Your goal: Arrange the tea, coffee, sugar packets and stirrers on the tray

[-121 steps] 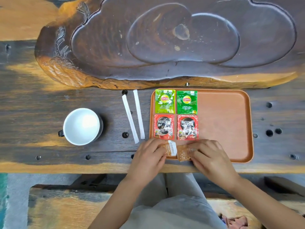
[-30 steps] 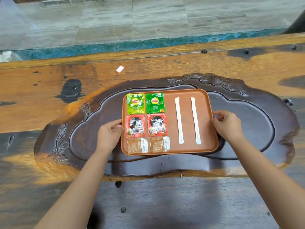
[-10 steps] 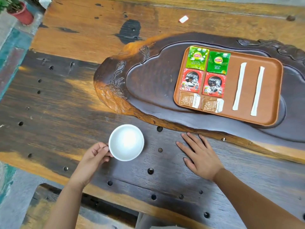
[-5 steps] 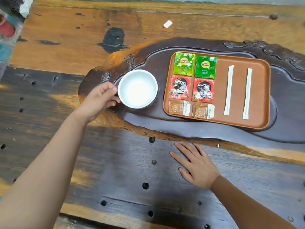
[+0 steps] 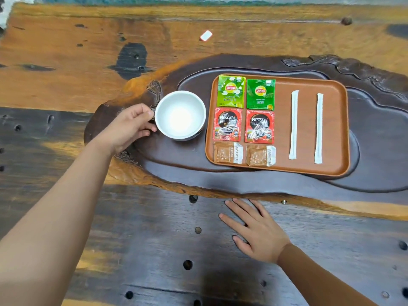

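The orange-brown tray (image 5: 335,129) rests on the dark carved wooden slab (image 5: 375,133). On its left half lie two green tea packets (image 5: 231,91) (image 5: 261,94), two red coffee packets (image 5: 227,124) (image 5: 260,127) below them, and two brown sugar packets (image 5: 227,153) (image 5: 260,155) at the near edge. Two white wrapped stirrers (image 5: 294,124) (image 5: 319,128) lie parallel on the right half. My left hand (image 5: 130,127) grips the handle of a white cup (image 5: 180,114), which sits on the slab just left of the tray. My right hand (image 5: 254,230) lies flat on the table, fingers spread.
The wooden table (image 5: 66,69) has several round holes (image 5: 187,264) in its dark near part. A small white scrap (image 5: 206,36) lies on the far side. The slab's raised carved rim (image 5: 141,164) borders the cup's left.
My left hand has carried the white cup from the near table up onto the slab and closer to the tray's left edge. My right hand stays flat on the table.
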A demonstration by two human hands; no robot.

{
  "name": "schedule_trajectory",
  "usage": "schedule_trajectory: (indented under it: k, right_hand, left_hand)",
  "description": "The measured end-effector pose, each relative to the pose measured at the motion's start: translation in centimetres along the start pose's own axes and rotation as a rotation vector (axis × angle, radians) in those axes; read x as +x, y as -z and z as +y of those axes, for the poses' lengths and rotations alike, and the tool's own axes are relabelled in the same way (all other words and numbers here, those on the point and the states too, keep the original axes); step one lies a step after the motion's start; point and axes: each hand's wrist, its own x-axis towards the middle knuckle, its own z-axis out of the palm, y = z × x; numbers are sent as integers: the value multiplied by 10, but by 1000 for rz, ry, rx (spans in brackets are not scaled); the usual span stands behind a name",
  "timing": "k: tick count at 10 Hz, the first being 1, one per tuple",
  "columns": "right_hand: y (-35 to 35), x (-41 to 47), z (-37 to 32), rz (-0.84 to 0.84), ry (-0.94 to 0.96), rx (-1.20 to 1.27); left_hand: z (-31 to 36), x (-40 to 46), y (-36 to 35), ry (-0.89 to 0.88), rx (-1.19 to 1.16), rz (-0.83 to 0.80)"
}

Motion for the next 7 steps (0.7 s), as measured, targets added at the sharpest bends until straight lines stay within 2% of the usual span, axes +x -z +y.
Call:
schedule_trajectory:
  k: [5,6,7]
  right_hand:
    - [-2,-1,1,8,0,-15]
    - [-4,-2,1,33,14,-18]
    - [-2,-2,1,19,-5,3]
  left_hand:
    - [4,2,-3,2,61,79]
    - [3,0,-3,15,-2,132]
    - [0,-11,-4,-11,-124,354]
